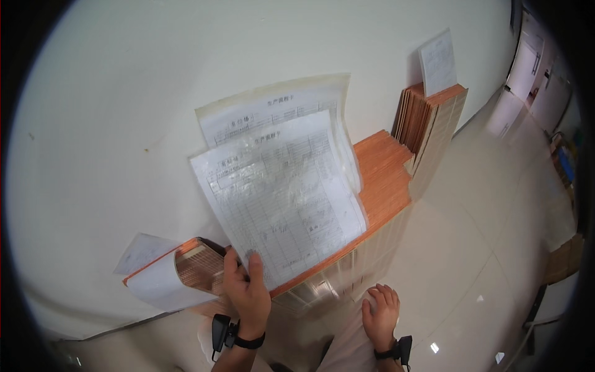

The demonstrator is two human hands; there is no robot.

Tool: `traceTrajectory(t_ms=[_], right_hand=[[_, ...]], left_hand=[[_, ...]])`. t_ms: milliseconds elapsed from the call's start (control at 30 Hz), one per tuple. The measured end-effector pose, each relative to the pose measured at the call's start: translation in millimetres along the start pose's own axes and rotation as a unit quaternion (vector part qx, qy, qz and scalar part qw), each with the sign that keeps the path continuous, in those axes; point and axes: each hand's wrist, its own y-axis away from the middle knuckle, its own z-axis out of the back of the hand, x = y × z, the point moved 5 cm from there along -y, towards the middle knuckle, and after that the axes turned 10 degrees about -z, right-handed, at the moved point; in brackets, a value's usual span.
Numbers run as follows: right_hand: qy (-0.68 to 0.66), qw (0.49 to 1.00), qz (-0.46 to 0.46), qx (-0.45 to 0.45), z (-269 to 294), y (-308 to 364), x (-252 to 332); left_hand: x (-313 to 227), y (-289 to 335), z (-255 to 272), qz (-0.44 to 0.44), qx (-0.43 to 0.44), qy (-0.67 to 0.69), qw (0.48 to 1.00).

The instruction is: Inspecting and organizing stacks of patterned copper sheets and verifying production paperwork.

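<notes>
My left hand (pixel 246 282) pinches the lower left corner of a printed form sheet (pixel 279 204) in a clear, glossy cover, thumb on top and fingers beneath. Behind it, a second covered form sheet (pixel 276 102) shows along its upper and right edges. Both sheets lie over a row of thin upright panels (pixel 381 177) with orange-brown edges, which stands along the wall. My right hand (pixel 381 313) is low, beside my trouser leg, holding nothing, its fingers loosely bent.
Taller panels (pixel 431 115) stand at the far right end of the row, with a paper sheet (pixel 439 62) sticking up. Nearer left are more panels (pixel 201 266), with a white sheet (pixel 158 288) curved against them. A white wall (pixel 124 124) rises behind; shiny tiled floor (pixel 471 235) extends right.
</notes>
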Motion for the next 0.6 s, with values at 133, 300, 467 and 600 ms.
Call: traceTrajectory(t_ms=[133, 300, 467, 600], right_hand=[[-0.006, 1.0, 0.004, -0.001, 0.2, -4.4, 7.6], [-0.005, 1.0, 0.011, 0.009, -5.5, -2.8, 13.8], [-0.012, 1.0, 0.007, 0.011, -5.7, 1.1, 17.9], [-0.017, 1.0, 0.008, 0.023, -3.7, 3.2, 20.8]], left_hand=[[0.9, 3.0, 5.4, -0.004, -0.019, -0.01, 1.0], [5.6, 6.2, 18.5, 0.001, 0.005, 0.004, 1.0], [-7.7, 12.9, 17.6, -0.059, -0.005, -0.026, 0.998], [-21.2, 30.9, 23.6, -0.122, 0.125, -0.162, 0.971]])
